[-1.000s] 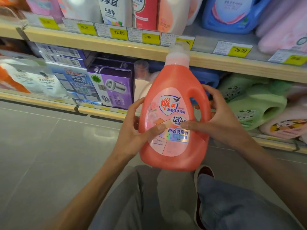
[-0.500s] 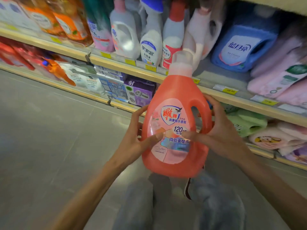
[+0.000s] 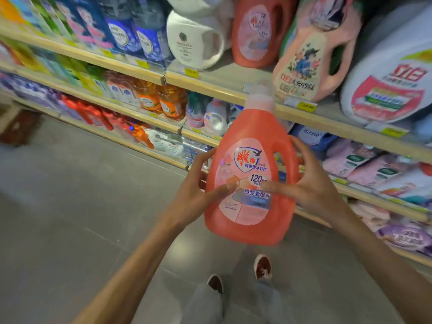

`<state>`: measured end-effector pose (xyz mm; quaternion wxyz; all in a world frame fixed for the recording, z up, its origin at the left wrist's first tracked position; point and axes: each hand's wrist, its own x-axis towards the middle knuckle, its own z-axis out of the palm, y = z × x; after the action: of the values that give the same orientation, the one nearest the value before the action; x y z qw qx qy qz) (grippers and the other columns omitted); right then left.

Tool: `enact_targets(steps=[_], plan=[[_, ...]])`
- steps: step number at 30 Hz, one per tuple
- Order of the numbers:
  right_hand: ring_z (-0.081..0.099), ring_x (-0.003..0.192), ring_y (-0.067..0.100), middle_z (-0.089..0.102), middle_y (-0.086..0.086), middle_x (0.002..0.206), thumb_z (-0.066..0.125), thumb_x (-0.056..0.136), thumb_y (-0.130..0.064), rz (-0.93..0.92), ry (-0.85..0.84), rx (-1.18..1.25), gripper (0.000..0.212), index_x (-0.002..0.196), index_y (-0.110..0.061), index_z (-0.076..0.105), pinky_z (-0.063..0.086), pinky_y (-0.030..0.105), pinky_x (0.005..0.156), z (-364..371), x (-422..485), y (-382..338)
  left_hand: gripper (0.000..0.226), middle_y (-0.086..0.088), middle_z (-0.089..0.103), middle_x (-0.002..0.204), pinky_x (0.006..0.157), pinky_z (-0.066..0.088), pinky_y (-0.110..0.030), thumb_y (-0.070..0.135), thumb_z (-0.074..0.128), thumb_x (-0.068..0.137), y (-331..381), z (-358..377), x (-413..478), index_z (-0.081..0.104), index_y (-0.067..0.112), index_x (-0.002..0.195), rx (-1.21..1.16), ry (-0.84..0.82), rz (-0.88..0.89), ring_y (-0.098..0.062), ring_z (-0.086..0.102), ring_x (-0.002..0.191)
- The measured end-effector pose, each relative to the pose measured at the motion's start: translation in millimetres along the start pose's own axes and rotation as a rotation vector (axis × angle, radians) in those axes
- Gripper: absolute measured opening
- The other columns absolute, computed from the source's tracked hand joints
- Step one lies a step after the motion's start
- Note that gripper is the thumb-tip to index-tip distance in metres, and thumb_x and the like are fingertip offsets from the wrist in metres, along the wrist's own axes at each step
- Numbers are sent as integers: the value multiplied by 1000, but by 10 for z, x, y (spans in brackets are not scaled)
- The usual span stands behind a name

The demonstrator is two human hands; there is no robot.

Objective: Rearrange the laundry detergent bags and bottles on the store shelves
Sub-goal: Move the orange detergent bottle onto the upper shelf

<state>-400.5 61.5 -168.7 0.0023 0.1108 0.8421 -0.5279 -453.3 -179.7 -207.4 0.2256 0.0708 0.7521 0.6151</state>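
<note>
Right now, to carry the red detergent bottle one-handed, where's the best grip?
The handle loop, upper right of the red detergent bottle, taken from the right side; the right hand is beside it. Bottle is near upright, loop open; the wide body takes two hands.

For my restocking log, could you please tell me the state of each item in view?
held orange bottle: capped, upright, in midair between both hands.
left hand: grips the bottle's left side.
right hand: grips its handle side.
white jug: shelved, untouched.
</note>
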Motion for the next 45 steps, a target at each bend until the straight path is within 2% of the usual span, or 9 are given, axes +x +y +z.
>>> enact_targets(steps=[9,13,17,24,30,33,38,42,45], plan=[[62,105,-11,63,-37,111,93,51,-44,-88,-27,-10,87,113,-72,40,55,28,89,-16,-319,-818,77,9,73,88,63,59,-25,33,89,70,520,-176,-612,50,47,135,-141,172,7,-9,74,82],[58,95,-22,61,-37,109,94,52,-36,-80,-8,40,93,124,-60,40,49,5,72,59,-403,-872,71,8,72,86,60,59,-25,23,86,76,589,-261,-724,50,44,133,-136,184,27,-7,74,77],[62,102,-12,59,-25,126,95,52,-39,-83,1,40,108,144,-42,39,54,21,82,122,-430,-893,72,2,72,96,64,61,-29,30,86,75,588,-341,-788,48,43,136,-117,167,19,-8,75,80],[60,98,-19,57,-36,117,97,53,-32,-86,7,51,103,140,-42,42,51,13,76,182,-317,-933,80,-1,72,103,72,64,-35,44,92,63,540,-471,-648,50,43,131,-99,140,-6,-10,75,84],[60,100,-15,59,-34,115,98,50,-33,-111,22,41,103,133,-49,41,49,7,69,169,87,-942,78,-2,72,107,78,64,-40,49,88,58,565,-609,-253,47,49,124,-118,115,0,-18,74,93],[56,113,-7,56,-23,129,99,43,-46,-125,49,25,114,139,-50,38,48,16,82,161,363,-945,80,-1,71,109,78,64,-42,51,91,56,632,-690,40,47,52,123,-108,98,14,-19,74,95],[57,115,-8,58,-21,131,99,45,-44,-167,87,14,103,126,-66,39,53,30,93,35,883,-1003,73,2,69,116,75,64,-36,43,91,66,845,-795,649,47,47,124,-51,44,80,-18,71,99],[62,100,-15,60,-19,126,99,53,-22,-180,119,64,98,128,-50,42,52,8,73,-41,1307,-1034,69,4,66,122,77,63,-33,33,90,72,987,-873,1193,48,41,127,-30,25,140,-10,70,100],[64,93,-15,63,-13,122,97,53,-11,-179,151,75,102,134,-40,42,50,6,68,-89,1639,-1014,72,4,69,115,73,62,-29,31,89,74,1078,-903,1552,45,40,131,-43,-21,132,-6,73,90]])
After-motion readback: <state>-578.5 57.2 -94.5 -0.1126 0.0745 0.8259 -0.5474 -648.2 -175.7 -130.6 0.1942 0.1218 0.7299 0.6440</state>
